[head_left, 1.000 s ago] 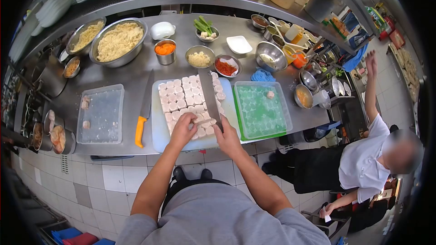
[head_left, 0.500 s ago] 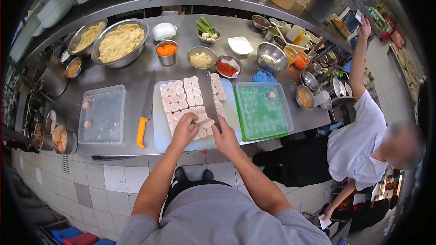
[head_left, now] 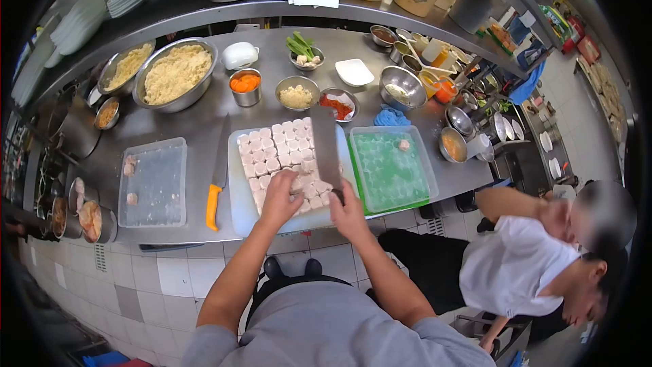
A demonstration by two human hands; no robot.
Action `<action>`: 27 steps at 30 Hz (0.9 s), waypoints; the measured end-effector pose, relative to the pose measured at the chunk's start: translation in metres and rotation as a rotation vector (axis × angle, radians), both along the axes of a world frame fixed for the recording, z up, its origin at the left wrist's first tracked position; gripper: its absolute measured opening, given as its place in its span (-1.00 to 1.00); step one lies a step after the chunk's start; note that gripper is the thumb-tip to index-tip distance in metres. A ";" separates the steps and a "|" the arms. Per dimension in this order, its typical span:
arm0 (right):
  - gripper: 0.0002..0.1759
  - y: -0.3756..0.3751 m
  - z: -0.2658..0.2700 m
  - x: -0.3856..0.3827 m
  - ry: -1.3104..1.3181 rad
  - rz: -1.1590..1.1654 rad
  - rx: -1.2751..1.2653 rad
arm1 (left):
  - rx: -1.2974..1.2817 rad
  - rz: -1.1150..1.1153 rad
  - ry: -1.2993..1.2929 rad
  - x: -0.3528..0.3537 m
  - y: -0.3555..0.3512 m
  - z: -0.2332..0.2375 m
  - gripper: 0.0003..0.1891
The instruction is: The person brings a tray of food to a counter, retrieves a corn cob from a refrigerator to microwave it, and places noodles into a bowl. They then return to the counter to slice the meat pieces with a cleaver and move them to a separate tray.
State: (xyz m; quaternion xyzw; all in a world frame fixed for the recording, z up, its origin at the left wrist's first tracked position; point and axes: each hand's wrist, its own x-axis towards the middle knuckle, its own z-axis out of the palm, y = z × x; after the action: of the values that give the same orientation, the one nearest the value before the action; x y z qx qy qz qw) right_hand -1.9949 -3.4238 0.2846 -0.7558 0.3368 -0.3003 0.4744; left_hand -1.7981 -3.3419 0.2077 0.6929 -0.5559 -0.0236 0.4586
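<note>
On a pale cutting board [head_left: 242, 216], round pale pink pieces [head_left: 266, 153] lie in tight rows. My right hand [head_left: 349, 212] is closed round the handle of a broad cleaver [head_left: 324, 144], whose blade stands over the right part of the rows. Just left of it, my left hand [head_left: 282, 198] rests at the near pieces, its fingers curved and apart from the thumb; whether it grips a piece cannot be made out. A knife with an orange handle [head_left: 214, 206] lies on the steel table left of the board.
A clear tray [head_left: 157, 183] holds a few pieces at the left, and a clear container [head_left: 395, 166] sits on a green tray at the right. Bowls of food, including a large one [head_left: 178, 71], line the back. A co-worker [head_left: 516, 265] stands at the right.
The cleaver has lifted and turned, showing more of its blade, and my right hand has moved slightly right. The co-worker's raised arm has come down toward the head, and another person's head shows nearby.
</note>
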 end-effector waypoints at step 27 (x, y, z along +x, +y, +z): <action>-0.60 -0.083 -0.040 -0.250 -0.239 -0.634 0.430 | 0.845 -0.098 -0.457 -0.070 -0.266 0.000 -0.49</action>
State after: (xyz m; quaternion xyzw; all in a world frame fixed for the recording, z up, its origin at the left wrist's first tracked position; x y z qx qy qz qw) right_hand -2.2445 -3.5071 0.2445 -0.4577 0.5509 -0.4401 0.5416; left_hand -1.8684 -3.6082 0.2073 0.7790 -0.6162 -0.1162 0.0013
